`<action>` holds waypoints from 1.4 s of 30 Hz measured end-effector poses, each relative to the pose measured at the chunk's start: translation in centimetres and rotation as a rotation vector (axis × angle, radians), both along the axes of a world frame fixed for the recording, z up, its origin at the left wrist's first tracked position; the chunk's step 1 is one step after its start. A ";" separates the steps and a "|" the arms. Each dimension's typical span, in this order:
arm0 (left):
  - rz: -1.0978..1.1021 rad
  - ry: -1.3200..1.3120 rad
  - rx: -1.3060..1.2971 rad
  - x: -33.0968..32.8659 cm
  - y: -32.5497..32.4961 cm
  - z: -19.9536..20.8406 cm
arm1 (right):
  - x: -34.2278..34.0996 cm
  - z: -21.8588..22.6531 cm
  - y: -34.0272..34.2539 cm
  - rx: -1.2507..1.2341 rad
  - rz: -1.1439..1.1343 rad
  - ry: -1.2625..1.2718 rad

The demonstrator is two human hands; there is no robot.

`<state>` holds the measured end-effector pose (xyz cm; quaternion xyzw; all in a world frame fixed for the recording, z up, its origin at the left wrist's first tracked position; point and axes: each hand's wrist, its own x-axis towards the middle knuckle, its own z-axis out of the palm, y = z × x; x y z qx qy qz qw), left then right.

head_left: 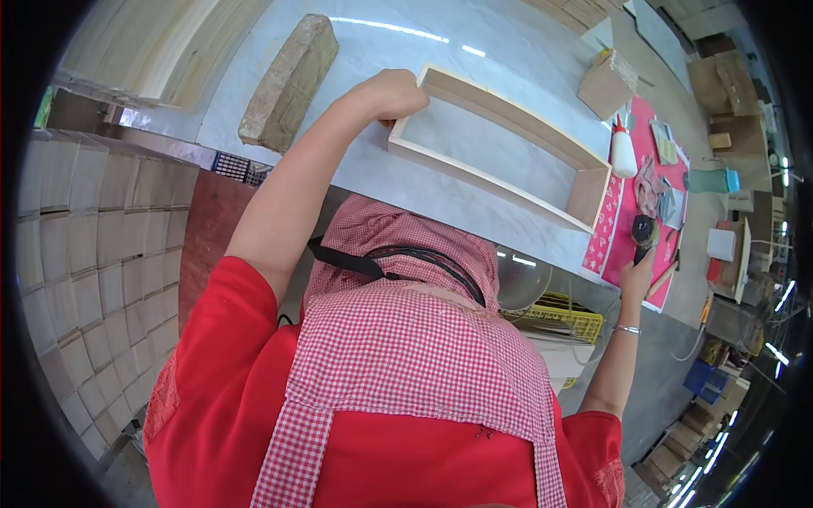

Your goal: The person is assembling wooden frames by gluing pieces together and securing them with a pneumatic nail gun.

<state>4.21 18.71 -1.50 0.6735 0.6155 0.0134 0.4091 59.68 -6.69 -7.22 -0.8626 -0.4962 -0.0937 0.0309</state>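
Note:
My left hand (pixel 391 95) is closed on the left end of a long, narrow frame of pale wood (pixel 495 188), which rests on the worktable. The frame has four thin sides, and the tabletop shows through it. Over at the right, my right hand (pixel 637 276) grips the handle of a dark tool with a rounded head (pixel 644 230); its exact kind is unclear. This tool is over a pink printed mat (pixel 600 245). A white bottle with a red nozzle (pixel 622 152) stands between the frame and the mat's far part.
A rough wooden block (pixel 290 83) lies left of the frame on the marbled table (pixel 373 173). A taped box (pixel 607 85) sits at the far right. On the mat are a crumpled cloth (pixel 649 188) and a hammer-like wooden handle (pixel 663 278). Stacked boards (pixel 102 220) line the left.

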 end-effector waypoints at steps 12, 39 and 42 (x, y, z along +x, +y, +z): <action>0.017 0.087 0.415 -1.1 -3.4 0.5 | -3.1 2.3 5.8 0.309 0.154 0.013; -0.479 -0.291 1.201 5.4 -15.3 -4.7 | -18.4 7.9 11.9 0.994 0.270 1.179; -0.485 -0.221 1.280 6.0 -15.6 -5.7 | -24.7 8.5 10.4 0.769 0.394 1.227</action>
